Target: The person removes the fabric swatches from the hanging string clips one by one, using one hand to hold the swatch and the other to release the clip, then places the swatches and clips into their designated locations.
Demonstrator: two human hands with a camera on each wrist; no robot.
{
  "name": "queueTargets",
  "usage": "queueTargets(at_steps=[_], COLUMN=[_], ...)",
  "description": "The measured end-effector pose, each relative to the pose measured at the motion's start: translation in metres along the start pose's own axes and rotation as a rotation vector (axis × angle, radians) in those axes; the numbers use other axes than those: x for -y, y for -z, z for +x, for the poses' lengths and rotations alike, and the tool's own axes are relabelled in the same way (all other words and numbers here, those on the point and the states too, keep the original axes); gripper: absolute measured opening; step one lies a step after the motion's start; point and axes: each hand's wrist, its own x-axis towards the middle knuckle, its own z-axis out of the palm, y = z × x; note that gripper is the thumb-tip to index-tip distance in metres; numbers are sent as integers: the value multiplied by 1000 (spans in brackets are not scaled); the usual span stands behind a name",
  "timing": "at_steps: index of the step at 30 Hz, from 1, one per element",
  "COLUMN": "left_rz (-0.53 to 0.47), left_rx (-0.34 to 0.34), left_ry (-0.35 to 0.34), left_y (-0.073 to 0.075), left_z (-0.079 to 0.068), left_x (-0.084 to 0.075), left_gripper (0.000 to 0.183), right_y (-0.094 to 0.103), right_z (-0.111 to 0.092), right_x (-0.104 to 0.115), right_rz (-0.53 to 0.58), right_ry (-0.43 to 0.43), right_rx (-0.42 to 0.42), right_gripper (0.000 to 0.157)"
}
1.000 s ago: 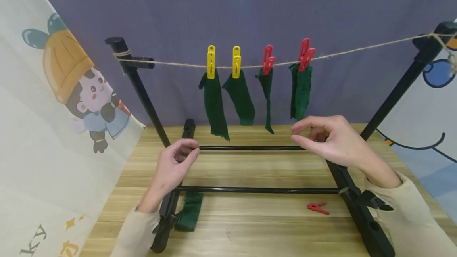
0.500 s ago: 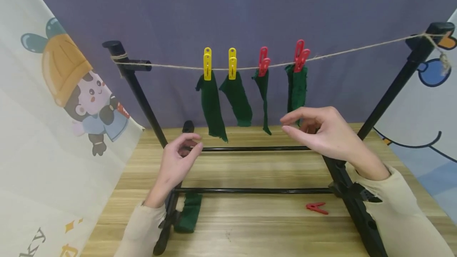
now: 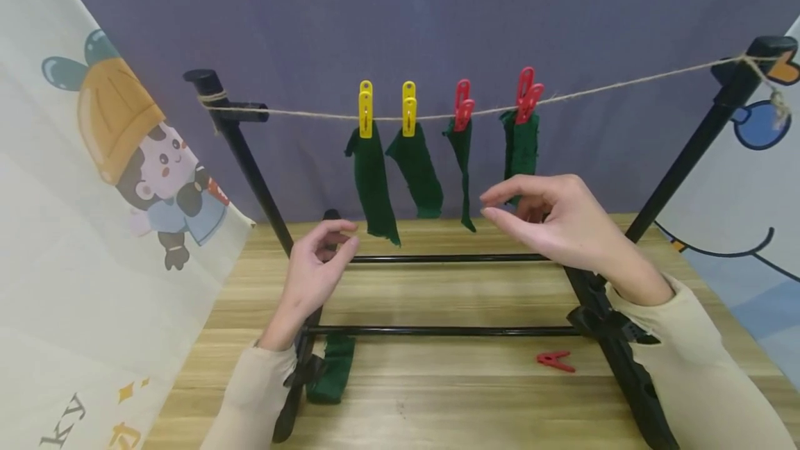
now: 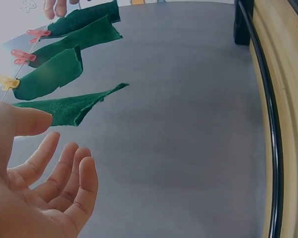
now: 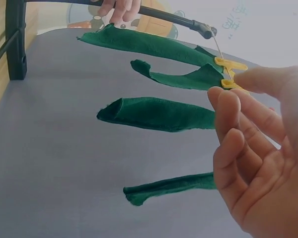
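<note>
Dark green cloth strips hang from a twine line [image 3: 619, 86], each by a clothespin. A yellow clothespin [image 3: 365, 110] holds the leftmost strip [image 3: 373, 182], and another yellow clothespin [image 3: 409, 110] the strip beside it [image 3: 420, 176]. Red clothespins hold a narrow twisted strip [image 3: 463, 158] and the rightmost strip [image 3: 521, 144]. My left hand [image 3: 314, 273] hovers left of and below the strips, fingers loosely bent, holding nothing. Empty too, my right hand [image 3: 556, 224] is in front of the rightmost strip, covering its lower end, with a gap between thumb and forefinger.
Twine spans two black posts of a rack [image 3: 694, 144], whose crossbars [image 3: 450, 330] run low across. On the wooden table lie a loose red clothespin [image 3: 555, 361] and a folded green cloth [image 3: 332, 370] by the left foot. Printed curtains [image 3: 125, 297] stand at the sides.
My right hand has moved left and up, now overlapping the rightmost strip in the head view. My left hand has risen slightly and shifted right. The hanging strips stay clipped.
</note>
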Motion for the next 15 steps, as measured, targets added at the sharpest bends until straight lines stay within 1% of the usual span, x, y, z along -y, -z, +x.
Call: queueTargets(at_steps=[5,12,15], left_rz=[-13,-49,-50], left_rx=[9,42,42], left_ry=[4,13,19], left_y=[0,-2,-3], left_z=[4,9,11], left_x=[-6,-8,-10], left_gripper=[20,25,25], right_y=[-2,-4,-5], right_z=[6,16,19], right_x=[0,5,8], right_rz=[1,-20,-12], right_ry=[50,104,128], right_rx=[-2,-25,-36], right_gripper=[22,17,17])
